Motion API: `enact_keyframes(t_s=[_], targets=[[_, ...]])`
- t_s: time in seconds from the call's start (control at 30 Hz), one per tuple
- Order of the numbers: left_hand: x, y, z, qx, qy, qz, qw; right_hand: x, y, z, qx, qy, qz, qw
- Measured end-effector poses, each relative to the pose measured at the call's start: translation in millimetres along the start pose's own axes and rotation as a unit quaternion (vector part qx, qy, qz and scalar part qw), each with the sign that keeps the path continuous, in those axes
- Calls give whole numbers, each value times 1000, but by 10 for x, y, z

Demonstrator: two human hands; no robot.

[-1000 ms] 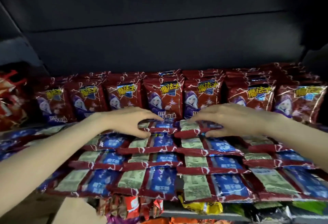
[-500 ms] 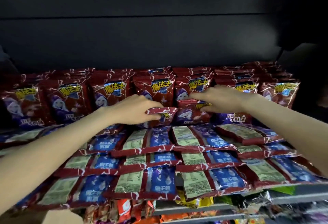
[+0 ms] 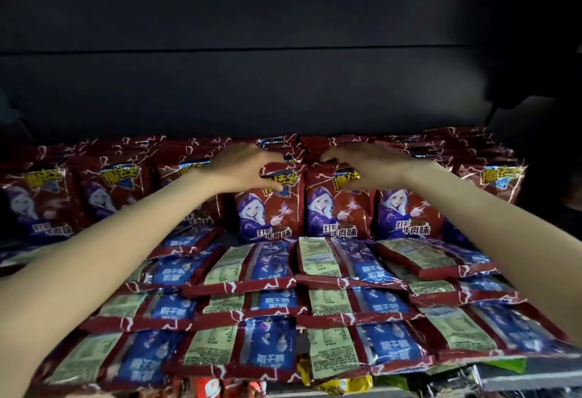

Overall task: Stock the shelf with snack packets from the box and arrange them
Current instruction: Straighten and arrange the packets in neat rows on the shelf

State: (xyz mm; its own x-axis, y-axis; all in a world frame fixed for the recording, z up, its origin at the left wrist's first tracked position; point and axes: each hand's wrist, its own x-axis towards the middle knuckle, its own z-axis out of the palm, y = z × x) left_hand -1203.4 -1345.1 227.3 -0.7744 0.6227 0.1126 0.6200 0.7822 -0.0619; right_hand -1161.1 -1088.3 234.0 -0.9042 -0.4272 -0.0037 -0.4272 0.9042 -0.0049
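Observation:
A row of upright red snack packets with a purple-hooded figure fills the back of the shelf. My left hand grips the top edge of one upright packet in the middle. My right hand grips the top edge of the upright packet beside it on the right. Both packets stand face forward, side by side. In front of them, several rows of the same packets lie flat, backs up, showing green and blue panels.
More upright packets stand at the left and right. The dark underside of the shelf above hangs close over the packets. Other coloured snack bags show on the shelf below the front edge.
Both hands lifted two packets from the flat rows and stood them upright against the back row. The hands moved up and back to the packets' top edges.

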Motion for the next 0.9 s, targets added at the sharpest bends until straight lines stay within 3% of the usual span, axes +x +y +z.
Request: enact_keyframes(t_s=[0.1, 0.17, 0.27, 0.37, 0.47, 0.6, 0.7, 0.8, 0.9], targets=[[-2, 14, 110, 97, 106, 33, 989, 14, 64, 40, 44, 59, -26, 997], [-36, -6, 226, 104, 154, 56, 981, 20, 107, 94, 6, 81, -59, 995], [-76, -75, 330, 150, 208, 165, 952, 48, 154, 196, -64, 107, -105, 987], [-130, -115, 441, 198, 123, 232, 945, 56, 153, 224, -101, 131, -131, 978], [-167, -142, 591, 265, 48, 202, 942, 21, 187, 254, -158, 89, -123, 976], [-127, -174, 654, 281, 28, 174, 943, 18, 260, 437, -288, 48, -132, 947], [-109, -171, 670, 282, 9, 165, 945, 52, 298, 479, -325, 52, -134, 935], [-119, -153, 582, 223, -14, 176, 959, 26, 302, 432, -292, 49, -138, 945], [-211, -155, 370, 80, -10, 190, 978, -61, 144, 342, -195, 70, -144, 968]])
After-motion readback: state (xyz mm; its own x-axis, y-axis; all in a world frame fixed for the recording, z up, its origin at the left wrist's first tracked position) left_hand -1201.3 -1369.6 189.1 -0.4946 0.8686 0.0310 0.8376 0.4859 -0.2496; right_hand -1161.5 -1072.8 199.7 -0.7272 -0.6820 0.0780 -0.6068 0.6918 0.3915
